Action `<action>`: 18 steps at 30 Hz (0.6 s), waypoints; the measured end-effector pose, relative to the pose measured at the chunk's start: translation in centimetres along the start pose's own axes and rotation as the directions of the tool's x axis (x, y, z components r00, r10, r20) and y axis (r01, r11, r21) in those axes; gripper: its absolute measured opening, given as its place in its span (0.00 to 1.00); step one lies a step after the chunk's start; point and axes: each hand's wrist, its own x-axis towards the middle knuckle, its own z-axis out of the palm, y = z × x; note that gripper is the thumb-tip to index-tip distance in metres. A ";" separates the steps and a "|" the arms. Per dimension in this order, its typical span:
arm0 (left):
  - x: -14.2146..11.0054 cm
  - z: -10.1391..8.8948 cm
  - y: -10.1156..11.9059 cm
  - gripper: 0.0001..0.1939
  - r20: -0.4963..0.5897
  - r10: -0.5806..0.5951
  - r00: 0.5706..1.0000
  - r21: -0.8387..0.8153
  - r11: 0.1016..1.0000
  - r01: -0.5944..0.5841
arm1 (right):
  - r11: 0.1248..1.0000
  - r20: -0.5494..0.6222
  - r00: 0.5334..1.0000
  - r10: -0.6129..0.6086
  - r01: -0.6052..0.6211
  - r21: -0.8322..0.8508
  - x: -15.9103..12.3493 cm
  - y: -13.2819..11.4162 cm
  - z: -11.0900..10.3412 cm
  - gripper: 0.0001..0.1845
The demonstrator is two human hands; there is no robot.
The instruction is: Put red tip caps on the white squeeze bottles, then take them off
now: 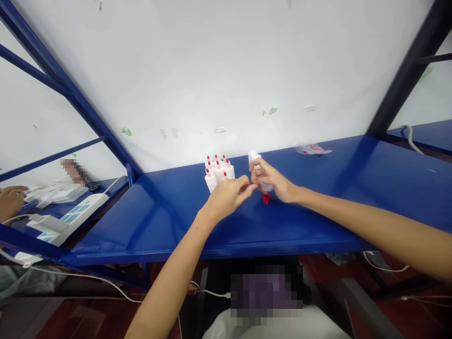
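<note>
My left hand (228, 194) is closed in a pinch, with a small red cap (246, 187) showing at its fingertips. Facing it, my right hand (273, 180) has its fingers curled at a white bottle (254, 156), and these fingers cover much of that bottle. Just below the right hand, a small heap of red caps (267, 199) lies on the blue table (169, 212). Left of both hands, several white bottles with red tips (211, 179) stand upright in a tight group, partly hidden by my left hand.
A clear plastic bag (312, 149) with something red inside lies near the wall. Blue metal posts (74, 99) frame the table's left side. Beyond them are a white power strip (76, 219), cables and another person's hand (12, 202).
</note>
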 end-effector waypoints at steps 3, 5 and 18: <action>0.5 0.7 -0.4 0.15 0.068 0.210 0.975 -0.052 0.977 -0.207 | 0.997 0.059 0.998 0.013 -0.018 0.077 -0.3 -0.5 0.5 0.18; 0.9 0.9 -0.7 0.15 0.063 0.267 0.962 -0.025 0.964 -0.266 | 0.997 0.096 0.995 0.017 -0.024 0.072 -0.5 -0.9 0.7 0.19; 0.4 2.9 -0.9 0.13 -0.013 0.323 0.946 0.229 0.922 -0.312 | 0.964 0.139 0.986 -0.096 0.127 -0.234 -0.6 -1.7 1.0 0.21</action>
